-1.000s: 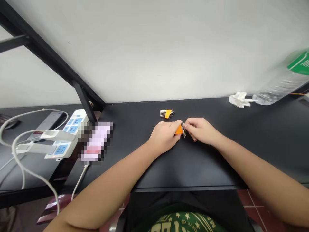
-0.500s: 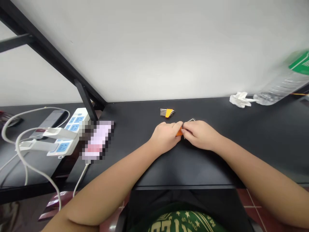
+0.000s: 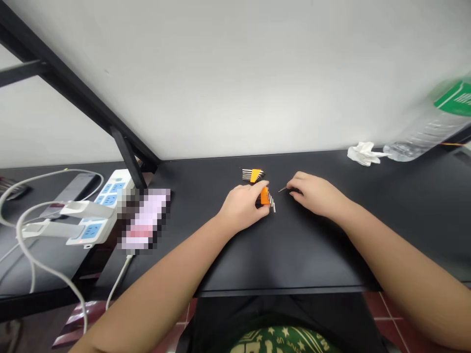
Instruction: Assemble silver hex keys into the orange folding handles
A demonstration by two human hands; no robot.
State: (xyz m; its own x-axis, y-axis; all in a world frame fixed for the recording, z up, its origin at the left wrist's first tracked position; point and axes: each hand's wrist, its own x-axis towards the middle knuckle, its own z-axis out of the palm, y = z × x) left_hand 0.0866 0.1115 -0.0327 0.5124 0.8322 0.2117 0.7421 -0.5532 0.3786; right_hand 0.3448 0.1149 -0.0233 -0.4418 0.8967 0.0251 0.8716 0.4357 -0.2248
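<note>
Now the left hand (image 3: 243,208) grips the orange key holder (image 3: 265,195); the right hand (image 3: 316,196) pinches one hex key (image 3: 283,189) beside it.

orange hex-key holder (image 3: 265,196), 1 loose key (image 3: 283,189)

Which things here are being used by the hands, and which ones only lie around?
In use:
- orange key holder, in left hand
- single hex key, in right hand

Lying about:
- second key set
- crumpled tissue
- water bottle
- power strip
</note>
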